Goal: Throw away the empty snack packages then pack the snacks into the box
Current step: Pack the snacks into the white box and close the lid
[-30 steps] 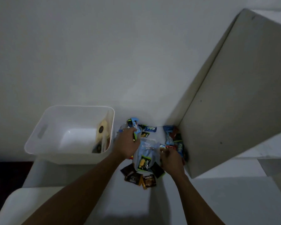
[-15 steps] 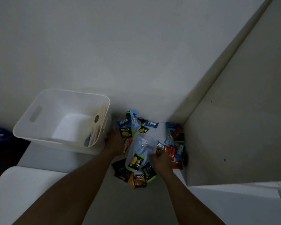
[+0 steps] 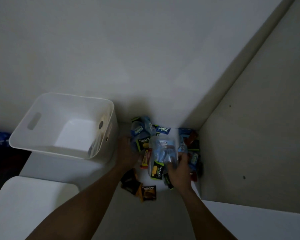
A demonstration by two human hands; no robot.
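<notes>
Both bare forearms stretch forward from the near side, drawing slightly together. The left hand [image 3: 126, 153] lies back upward, its fingers reaching ahead; whether they pinch anything I cannot make out. The right hand [image 3: 179, 170] sits a little nearer the body, knuckles up, fingers [image 3: 171, 164] curled round a clear plastic bag [image 3: 164, 149].

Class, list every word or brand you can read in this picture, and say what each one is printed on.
"nextar": green-edged packet beside the left hand.
"nextar", sideways: green packet beside the right hand, which grips the clear bag.
"nextar": brown packet at the pile's near edge.
"Kalpa", upside down: blue packet by the wall.
"Kalpa", tilted: second blue packet, left of it.
Red-and-yellow bar: print too blurred to read.
</notes>
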